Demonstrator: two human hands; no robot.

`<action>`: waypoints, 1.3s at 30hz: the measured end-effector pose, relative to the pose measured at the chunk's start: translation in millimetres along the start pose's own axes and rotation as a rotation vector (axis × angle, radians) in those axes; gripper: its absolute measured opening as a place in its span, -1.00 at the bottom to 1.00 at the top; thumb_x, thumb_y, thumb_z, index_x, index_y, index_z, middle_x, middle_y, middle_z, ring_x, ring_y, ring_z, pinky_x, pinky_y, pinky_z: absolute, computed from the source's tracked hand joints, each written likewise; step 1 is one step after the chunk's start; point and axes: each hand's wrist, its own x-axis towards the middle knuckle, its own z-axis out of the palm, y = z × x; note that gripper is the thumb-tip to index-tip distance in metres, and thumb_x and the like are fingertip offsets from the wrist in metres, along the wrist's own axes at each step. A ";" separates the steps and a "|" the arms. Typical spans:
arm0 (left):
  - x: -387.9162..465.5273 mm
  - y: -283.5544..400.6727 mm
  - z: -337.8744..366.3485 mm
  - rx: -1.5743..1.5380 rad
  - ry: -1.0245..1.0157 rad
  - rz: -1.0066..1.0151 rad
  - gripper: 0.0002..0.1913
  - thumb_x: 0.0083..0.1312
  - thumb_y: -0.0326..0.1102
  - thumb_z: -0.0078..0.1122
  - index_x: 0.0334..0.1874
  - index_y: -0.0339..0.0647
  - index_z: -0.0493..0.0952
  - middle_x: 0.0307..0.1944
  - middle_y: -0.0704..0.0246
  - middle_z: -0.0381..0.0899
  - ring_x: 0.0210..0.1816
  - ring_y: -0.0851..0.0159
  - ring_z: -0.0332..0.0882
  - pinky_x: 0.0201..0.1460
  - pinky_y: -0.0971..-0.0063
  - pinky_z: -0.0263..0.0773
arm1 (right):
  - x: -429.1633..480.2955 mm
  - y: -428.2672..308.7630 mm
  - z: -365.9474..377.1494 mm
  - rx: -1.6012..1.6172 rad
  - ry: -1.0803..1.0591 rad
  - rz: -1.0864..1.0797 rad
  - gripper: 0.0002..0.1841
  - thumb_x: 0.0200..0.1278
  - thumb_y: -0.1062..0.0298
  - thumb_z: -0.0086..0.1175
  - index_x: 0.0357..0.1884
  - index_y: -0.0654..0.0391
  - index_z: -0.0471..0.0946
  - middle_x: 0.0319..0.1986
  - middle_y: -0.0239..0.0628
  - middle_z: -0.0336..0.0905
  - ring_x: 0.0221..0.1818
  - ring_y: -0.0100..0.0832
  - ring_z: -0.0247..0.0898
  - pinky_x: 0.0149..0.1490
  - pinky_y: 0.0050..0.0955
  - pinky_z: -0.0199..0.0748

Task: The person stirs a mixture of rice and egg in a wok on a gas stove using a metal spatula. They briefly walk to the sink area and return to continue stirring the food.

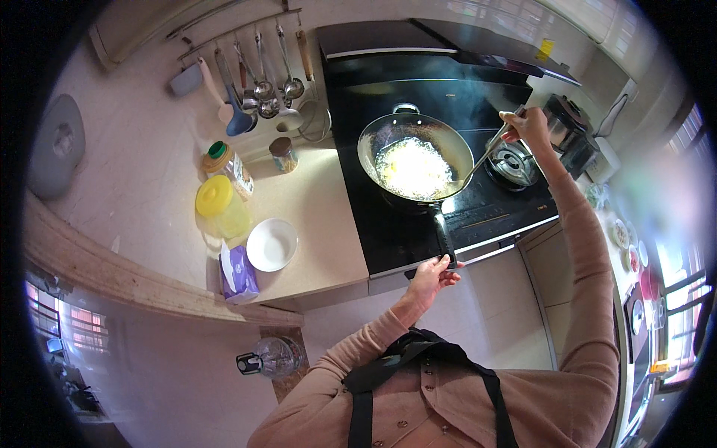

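Note:
A deep wok (455,131) sits over the left burner of the black gas stove. Pale, brightly lit food (413,168) covers its bottom; glare hides what the food is. My left hand (430,283) grips the end of the wok's black handle (442,232). In my right hand (526,126), raised over the right side of the stove, is the upper end of a metal spatula (488,154). The spatula slants down across the wok's right rim, and its blade (452,186) touches the edge of the food.
Right of the wok is a bare burner (512,162). On the left counter stand a white bowl (272,245), a purple tissue pack (241,273), a yellow-lidded container (224,207) and jars (284,155). Ladles (263,89) hang above. A range hood (386,38) spans the stove's back.

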 end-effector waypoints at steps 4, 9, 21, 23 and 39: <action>1.4 -1.1 -0.1 -0.018 0.000 0.003 -0.68 0.59 -0.16 -0.10 0.04 -0.28 0.53 -0.05 0.26 0.68 -0.25 0.45 0.61 -0.16 0.59 0.53 | -18.6 41.0 22.1 0.185 0.114 0.103 -0.67 0.24 0.30 0.35 -0.49 0.42 0.64 -0.60 -0.07 0.65 -0.62 -0.34 0.66 -0.54 -0.50 0.65; 1.6 -2.5 -0.7 -0.013 0.001 0.003 -0.69 0.59 -0.17 -0.10 0.07 -0.28 0.50 -0.02 0.25 0.66 -0.25 0.44 0.62 -0.17 0.58 0.53 | -64.6 85.8 47.3 0.644 0.142 0.166 -0.78 0.24 0.44 0.32 -0.34 0.47 0.64 -0.48 -0.04 0.66 -0.52 -0.33 0.65 -0.32 -0.44 0.76; 1.0 -1.9 -1.6 -0.001 -0.008 0.001 -0.69 0.59 -0.15 -0.10 0.04 -0.23 0.54 -0.01 0.29 0.67 -0.23 0.46 0.61 -0.14 0.59 0.52 | -65.8 149.8 104.8 1.018 0.128 0.655 -0.85 0.30 0.50 0.21 -0.18 0.39 0.59 -0.27 -0.02 0.66 -0.31 -0.24 0.68 -0.18 -0.50 0.71; 0.4 -1.7 -1.0 0.010 -0.003 0.000 -0.69 0.59 -0.14 -0.10 0.03 -0.23 0.54 -0.01 0.30 0.67 -0.23 0.46 0.61 -0.14 0.59 0.52 | -65.4 147.4 101.6 0.968 0.099 0.563 -0.80 0.34 0.47 0.19 -0.09 0.40 0.61 -0.27 -0.04 0.68 -0.29 -0.26 0.69 -0.17 -0.51 0.70; -1.1 -0.8 0.6 -0.007 0.001 0.005 -0.69 0.59 -0.16 -0.08 0.05 -0.25 0.52 -0.01 0.28 0.67 -0.25 0.46 0.61 -0.17 0.60 0.54 | -78.7 96.2 38.3 0.711 -0.078 0.141 -0.71 0.32 0.38 0.26 -0.02 0.38 0.63 -0.24 -0.07 0.71 -0.25 -0.32 0.72 -0.04 -0.34 0.75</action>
